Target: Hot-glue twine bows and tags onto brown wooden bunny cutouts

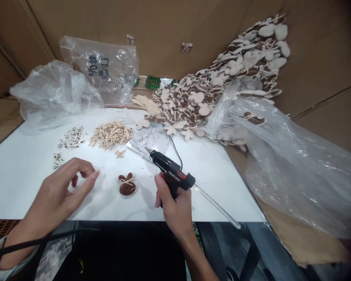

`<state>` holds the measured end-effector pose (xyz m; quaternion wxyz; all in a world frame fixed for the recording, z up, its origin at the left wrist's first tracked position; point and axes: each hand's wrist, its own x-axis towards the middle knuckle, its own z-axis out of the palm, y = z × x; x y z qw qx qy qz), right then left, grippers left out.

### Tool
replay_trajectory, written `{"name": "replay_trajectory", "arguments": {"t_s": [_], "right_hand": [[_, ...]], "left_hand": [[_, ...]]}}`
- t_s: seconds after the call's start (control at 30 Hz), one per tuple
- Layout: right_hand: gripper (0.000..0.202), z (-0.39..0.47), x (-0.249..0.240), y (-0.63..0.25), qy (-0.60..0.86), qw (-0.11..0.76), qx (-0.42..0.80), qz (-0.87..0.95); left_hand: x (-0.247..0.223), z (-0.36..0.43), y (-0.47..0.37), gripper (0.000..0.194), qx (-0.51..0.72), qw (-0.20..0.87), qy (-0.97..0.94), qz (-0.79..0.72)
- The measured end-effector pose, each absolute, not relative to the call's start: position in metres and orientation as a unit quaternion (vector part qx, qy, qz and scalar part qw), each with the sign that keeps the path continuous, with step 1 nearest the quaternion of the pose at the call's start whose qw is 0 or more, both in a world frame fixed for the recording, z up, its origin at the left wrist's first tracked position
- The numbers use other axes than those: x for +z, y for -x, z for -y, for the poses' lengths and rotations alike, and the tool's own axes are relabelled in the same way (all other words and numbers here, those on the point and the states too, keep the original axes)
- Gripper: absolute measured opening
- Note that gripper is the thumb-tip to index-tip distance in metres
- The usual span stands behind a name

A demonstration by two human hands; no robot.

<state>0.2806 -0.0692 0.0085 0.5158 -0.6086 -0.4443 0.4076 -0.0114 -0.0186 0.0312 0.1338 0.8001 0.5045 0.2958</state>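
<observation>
My right hand (175,203) is wrapped round the grip of a black hot glue gun (171,169). Its nozzle points up and left, and a clear glue stick (216,205) sticks out of its back. My left hand (66,191) hovers over the left side of the white table, thumb and forefinger pinched together; whatever is between the tips is too small to make out. Between both hands lies a brown bunny-shaped piece (127,188) with a cream string bow at its neck, touched by neither hand.
Cream string bows (111,134) are heaped behind the bunny, beside small scattered labels (71,138). A large pile of bunny pieces (193,97) climbs the back right. Plastic bags (55,91) stand at the back left; another plastic sheet (298,156) drapes the right edge. The glue gun's cord (177,150) trails backward.
</observation>
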Motion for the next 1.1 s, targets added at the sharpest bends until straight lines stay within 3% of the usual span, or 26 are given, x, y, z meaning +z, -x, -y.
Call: {"name": "replay_trajectory", "arguments": {"t_s": [0.23, 0.67, 1.1], "right_hand": [[0.074, 0.086, 0.016, -0.326, 0.614, 0.417, 0.493, 0.453], [0.085, 0.083, 0.032, -0.355, 0.616, 0.245, 0.593, 0.457], [0.083, 0.066, 0.038, -0.351, 0.627, 0.196, 0.628, 0.417]], "left_hand": [[0.005, 0.020, -0.036, 0.020, 0.316, 0.180, -0.864, -0.348], [-0.018, 0.012, -0.036, 0.018, 0.326, 0.195, -0.878, -0.292], [-0.023, 0.013, -0.037, 0.025, 0.345, 0.217, -0.865, -0.293]]}}
